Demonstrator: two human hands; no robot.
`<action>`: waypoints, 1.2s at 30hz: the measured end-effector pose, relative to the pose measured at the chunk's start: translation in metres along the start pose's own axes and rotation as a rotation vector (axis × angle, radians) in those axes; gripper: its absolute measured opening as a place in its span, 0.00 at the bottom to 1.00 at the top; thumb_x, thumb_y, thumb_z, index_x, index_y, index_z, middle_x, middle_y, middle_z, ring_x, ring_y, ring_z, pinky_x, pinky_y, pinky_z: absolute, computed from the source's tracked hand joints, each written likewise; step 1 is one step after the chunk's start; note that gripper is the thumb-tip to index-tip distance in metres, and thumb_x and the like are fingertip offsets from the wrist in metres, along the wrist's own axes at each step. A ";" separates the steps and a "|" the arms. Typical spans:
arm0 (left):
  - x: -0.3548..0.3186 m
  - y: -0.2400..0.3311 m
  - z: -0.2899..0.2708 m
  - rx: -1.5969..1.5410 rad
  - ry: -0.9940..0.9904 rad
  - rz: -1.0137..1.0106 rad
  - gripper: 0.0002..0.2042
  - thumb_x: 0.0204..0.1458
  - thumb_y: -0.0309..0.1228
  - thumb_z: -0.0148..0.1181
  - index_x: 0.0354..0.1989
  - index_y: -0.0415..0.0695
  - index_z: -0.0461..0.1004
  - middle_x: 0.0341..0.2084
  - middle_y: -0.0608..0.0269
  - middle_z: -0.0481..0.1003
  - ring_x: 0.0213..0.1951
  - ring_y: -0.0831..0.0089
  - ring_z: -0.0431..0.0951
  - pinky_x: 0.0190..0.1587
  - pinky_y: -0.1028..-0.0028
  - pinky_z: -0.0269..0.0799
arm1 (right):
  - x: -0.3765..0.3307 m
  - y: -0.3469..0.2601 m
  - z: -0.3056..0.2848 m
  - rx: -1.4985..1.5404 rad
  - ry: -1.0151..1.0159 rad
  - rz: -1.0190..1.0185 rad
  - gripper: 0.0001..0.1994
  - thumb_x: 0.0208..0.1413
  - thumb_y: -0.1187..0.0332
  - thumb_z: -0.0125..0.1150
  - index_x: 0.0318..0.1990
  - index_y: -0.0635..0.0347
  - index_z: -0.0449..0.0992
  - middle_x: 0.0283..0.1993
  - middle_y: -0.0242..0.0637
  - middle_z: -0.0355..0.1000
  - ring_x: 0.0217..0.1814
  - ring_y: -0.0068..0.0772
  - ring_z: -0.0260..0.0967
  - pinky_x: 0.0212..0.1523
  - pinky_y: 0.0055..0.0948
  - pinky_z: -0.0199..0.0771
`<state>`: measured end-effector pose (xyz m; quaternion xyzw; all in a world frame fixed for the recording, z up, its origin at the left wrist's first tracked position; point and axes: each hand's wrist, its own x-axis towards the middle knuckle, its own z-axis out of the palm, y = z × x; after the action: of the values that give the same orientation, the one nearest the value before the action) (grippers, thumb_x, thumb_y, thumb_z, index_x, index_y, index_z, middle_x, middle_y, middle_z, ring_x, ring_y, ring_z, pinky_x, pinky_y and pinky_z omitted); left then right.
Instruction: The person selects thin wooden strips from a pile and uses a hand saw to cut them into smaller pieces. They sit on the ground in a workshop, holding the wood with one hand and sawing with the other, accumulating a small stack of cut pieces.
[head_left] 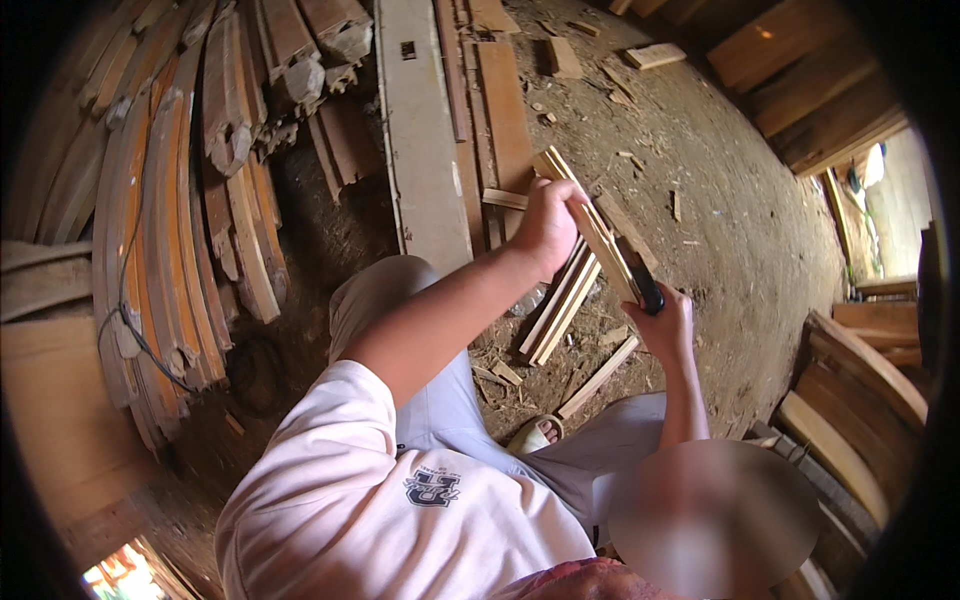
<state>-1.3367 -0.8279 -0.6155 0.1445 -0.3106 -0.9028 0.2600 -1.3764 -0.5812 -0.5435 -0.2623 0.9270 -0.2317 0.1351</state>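
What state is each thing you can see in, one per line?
Left hand: closed around wooden strips
Wooden strips: held at a slant
Right hand: closed on dark tool
Dark tool: gripped
Sandal: worn
Dirt floor: littered with scraps
Boards: stacked
Cord: draped over boards

You can see a long pale board (425, 150), with old wood (185, 200) piled left of it and a brown plank (505, 110) to its right.

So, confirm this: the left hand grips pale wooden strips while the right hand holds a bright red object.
Not red: the head view shows the right hand holding a black object. The left hand does grip pale wooden strips.
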 end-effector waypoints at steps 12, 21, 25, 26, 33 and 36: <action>-0.011 0.039 0.008 0.381 -0.101 -0.102 0.18 0.58 0.23 0.66 0.53 0.37 0.66 0.49 0.58 0.74 0.50 0.69 0.74 0.56 0.70 0.68 | 0.002 0.015 -0.018 0.115 -0.190 0.098 0.16 0.42 0.65 0.80 0.32 0.64 0.78 0.26 0.41 0.76 0.28 0.38 0.72 0.35 0.40 0.73; -0.073 0.019 0.092 2.070 -1.114 0.844 0.31 0.48 0.43 0.72 0.57 0.41 0.69 0.54 0.56 0.71 0.63 0.58 0.68 0.72 0.51 0.53 | -0.002 0.039 -0.028 0.217 -0.140 0.075 0.19 0.37 0.67 0.83 0.38 0.63 0.82 0.30 0.43 0.80 0.32 0.38 0.76 0.39 0.37 0.75; -0.058 -0.025 0.072 2.137 -1.320 1.168 0.27 0.51 0.47 0.67 0.49 0.38 0.71 0.43 0.54 0.74 0.51 0.61 0.76 0.65 0.59 0.68 | -0.004 0.050 -0.030 0.223 -0.193 0.029 0.19 0.36 0.66 0.83 0.36 0.63 0.83 0.30 0.43 0.80 0.32 0.40 0.77 0.38 0.38 0.75; -0.050 -0.029 0.069 2.059 -1.337 1.242 0.24 0.53 0.47 0.64 0.46 0.39 0.70 0.36 0.57 0.73 0.42 0.63 0.77 0.54 0.64 0.75 | -0.006 0.053 -0.030 0.240 -0.201 0.032 0.18 0.36 0.66 0.83 0.36 0.63 0.83 0.31 0.45 0.80 0.34 0.42 0.78 0.39 0.38 0.76; -0.022 -0.022 0.047 1.922 -1.575 0.978 0.23 0.56 0.51 0.63 0.38 0.41 0.68 0.29 0.62 0.71 0.33 0.64 0.77 0.35 0.65 0.75 | 0.005 0.058 -0.024 0.267 -0.265 0.092 0.21 0.44 0.55 0.83 0.36 0.63 0.84 0.28 0.40 0.79 0.30 0.35 0.75 0.37 0.37 0.73; -0.020 -0.016 0.025 1.991 -1.494 0.879 0.23 0.56 0.52 0.63 0.39 0.41 0.70 0.27 0.58 0.72 0.32 0.63 0.78 0.34 0.66 0.76 | 0.008 0.063 -0.032 0.383 -0.232 0.148 0.21 0.49 0.49 0.80 0.38 0.58 0.86 0.29 0.31 0.82 0.30 0.22 0.76 0.34 0.31 0.72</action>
<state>-1.3370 -0.7944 -0.6043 -0.3694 -0.9258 0.0076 0.0799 -1.4220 -0.5266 -0.5488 -0.1882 0.8610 -0.3612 0.3048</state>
